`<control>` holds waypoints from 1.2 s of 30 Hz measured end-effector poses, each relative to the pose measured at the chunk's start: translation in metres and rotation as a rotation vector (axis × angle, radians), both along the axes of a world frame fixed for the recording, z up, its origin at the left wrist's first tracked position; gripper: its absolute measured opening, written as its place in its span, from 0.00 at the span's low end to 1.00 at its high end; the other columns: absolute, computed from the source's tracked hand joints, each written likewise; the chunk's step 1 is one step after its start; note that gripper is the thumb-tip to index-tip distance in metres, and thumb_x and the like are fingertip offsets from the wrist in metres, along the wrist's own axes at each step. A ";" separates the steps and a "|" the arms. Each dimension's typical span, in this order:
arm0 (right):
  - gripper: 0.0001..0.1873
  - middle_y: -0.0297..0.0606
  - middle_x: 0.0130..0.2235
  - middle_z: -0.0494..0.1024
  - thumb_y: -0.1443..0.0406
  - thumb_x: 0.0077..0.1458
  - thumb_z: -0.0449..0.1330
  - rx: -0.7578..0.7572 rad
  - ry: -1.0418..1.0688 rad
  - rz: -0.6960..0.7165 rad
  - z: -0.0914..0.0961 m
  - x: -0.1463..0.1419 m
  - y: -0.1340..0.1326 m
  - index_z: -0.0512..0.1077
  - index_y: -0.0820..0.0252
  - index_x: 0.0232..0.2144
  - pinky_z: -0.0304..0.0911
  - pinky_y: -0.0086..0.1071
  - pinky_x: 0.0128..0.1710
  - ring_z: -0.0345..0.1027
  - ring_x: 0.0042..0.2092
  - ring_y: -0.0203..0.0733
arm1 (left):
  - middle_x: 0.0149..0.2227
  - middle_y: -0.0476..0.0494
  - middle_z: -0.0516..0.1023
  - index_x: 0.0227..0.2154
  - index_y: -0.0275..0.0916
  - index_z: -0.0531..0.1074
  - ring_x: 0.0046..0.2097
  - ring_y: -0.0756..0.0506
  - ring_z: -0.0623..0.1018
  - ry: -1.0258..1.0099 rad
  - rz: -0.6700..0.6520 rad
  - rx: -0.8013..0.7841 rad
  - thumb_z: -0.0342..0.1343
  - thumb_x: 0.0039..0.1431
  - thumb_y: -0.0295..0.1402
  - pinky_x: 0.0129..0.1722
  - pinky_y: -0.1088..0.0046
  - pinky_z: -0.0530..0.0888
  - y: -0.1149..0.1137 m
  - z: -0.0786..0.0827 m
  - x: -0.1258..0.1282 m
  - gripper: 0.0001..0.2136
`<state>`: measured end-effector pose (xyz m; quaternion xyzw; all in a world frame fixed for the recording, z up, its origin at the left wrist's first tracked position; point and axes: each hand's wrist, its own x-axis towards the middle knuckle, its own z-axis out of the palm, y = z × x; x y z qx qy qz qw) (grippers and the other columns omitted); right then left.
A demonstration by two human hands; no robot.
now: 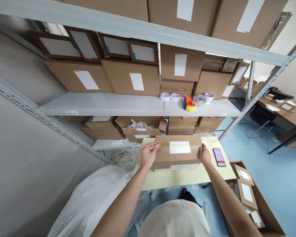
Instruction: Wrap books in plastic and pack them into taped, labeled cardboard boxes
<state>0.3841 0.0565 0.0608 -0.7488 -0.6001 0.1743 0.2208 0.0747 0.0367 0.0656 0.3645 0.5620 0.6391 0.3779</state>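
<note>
A closed cardboard box (179, 158) lies on a pale yellow table (172, 181), directly in front of me. On its top sits a white label (180, 147), and a glossy strip of clear tape (195, 146) runs along the top seam. My left hand (150, 153) is at the box's left end, thumb and fingers pinched together by the seam; what lies between them is too small to make out. Curled closed, my right hand (205, 154) grips the right end of the box. A small white piece (204, 144) shows just behind it.
To the right lies a phone (219, 157). Tape rolls (170, 96) and an orange, yellow and blue tape dispenser (189, 103) stand on the metal shelf (113, 103). A large carton (263, 210) of small boxes is at lower right; white plastic sheeting (96, 200) is at left.
</note>
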 end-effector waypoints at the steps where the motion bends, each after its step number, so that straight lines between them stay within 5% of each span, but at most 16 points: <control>1: 0.28 0.54 0.52 0.75 0.61 0.65 0.40 -0.009 -0.013 0.005 0.003 -0.001 -0.001 0.59 0.66 0.62 0.63 0.41 0.47 0.72 0.51 0.54 | 0.35 0.37 0.84 0.34 0.35 0.75 0.41 0.40 0.83 0.003 0.017 -0.005 0.66 0.45 0.43 0.51 0.59 0.76 0.001 0.002 0.000 0.17; 7: 0.27 0.53 0.51 0.76 0.62 0.65 0.40 -0.045 -0.040 0.027 0.012 -0.002 -0.002 0.59 0.64 0.62 0.63 0.39 0.44 0.73 0.48 0.52 | 0.25 0.43 0.81 0.25 0.35 0.72 0.33 0.42 0.83 -0.136 0.240 -0.051 0.67 0.42 0.40 0.43 0.61 0.80 0.014 0.008 -0.022 0.14; 13: 0.27 0.52 0.51 0.76 0.61 0.64 0.42 -0.013 -0.017 0.040 0.007 0.001 0.001 0.60 0.64 0.61 0.63 0.37 0.46 0.72 0.49 0.51 | 0.30 0.46 0.80 0.39 0.37 0.69 0.40 0.46 0.83 -0.192 0.361 -0.064 0.58 0.52 0.25 0.47 0.63 0.78 0.017 0.011 -0.053 0.10; 19: 0.27 0.54 0.53 0.75 0.61 0.65 0.42 -0.052 0.005 0.043 0.009 0.001 0.003 0.60 0.66 0.61 0.63 0.39 0.48 0.72 0.50 0.53 | 0.25 0.51 0.78 0.29 0.37 0.68 0.29 0.49 0.80 -0.201 0.472 -0.081 0.62 0.47 0.22 0.43 0.64 0.80 0.012 0.036 -0.067 0.09; 23: 0.26 0.54 0.54 0.74 0.61 0.65 0.42 -0.052 0.036 0.067 0.008 0.002 0.004 0.60 0.65 0.61 0.63 0.39 0.49 0.71 0.52 0.53 | 0.21 0.54 0.74 0.24 0.34 0.67 0.25 0.53 0.76 -0.179 0.581 -0.127 0.59 0.53 0.23 0.41 0.67 0.80 0.016 0.053 -0.073 0.07; 26: 0.26 0.53 0.56 0.73 0.61 0.65 0.42 -0.031 0.078 0.078 0.003 0.004 0.006 0.60 0.64 0.61 0.63 0.40 0.51 0.70 0.54 0.53 | 0.18 0.53 0.71 0.21 0.35 0.64 0.24 0.53 0.75 -0.139 0.646 -0.202 0.54 0.58 0.24 0.42 0.67 0.79 0.019 0.060 -0.077 0.10; 30: 0.25 0.52 0.58 0.71 0.60 0.65 0.43 -0.015 0.124 0.103 -0.002 0.006 0.009 0.60 0.63 0.60 0.63 0.39 0.52 0.69 0.55 0.51 | 0.19 0.56 0.70 0.23 0.35 0.63 0.25 0.54 0.74 -0.056 0.738 -0.215 0.57 0.51 0.20 0.44 0.68 0.78 0.021 0.063 -0.082 0.09; 36: 0.25 0.54 0.57 0.71 0.62 0.65 0.42 -0.049 0.118 0.144 0.003 0.006 0.012 0.59 0.67 0.60 0.66 0.40 0.49 0.72 0.51 0.51 | 0.15 0.58 0.64 0.19 0.38 0.57 0.19 0.52 0.69 0.216 0.805 -0.254 0.59 0.49 0.23 0.26 0.69 0.77 0.028 0.070 -0.082 0.15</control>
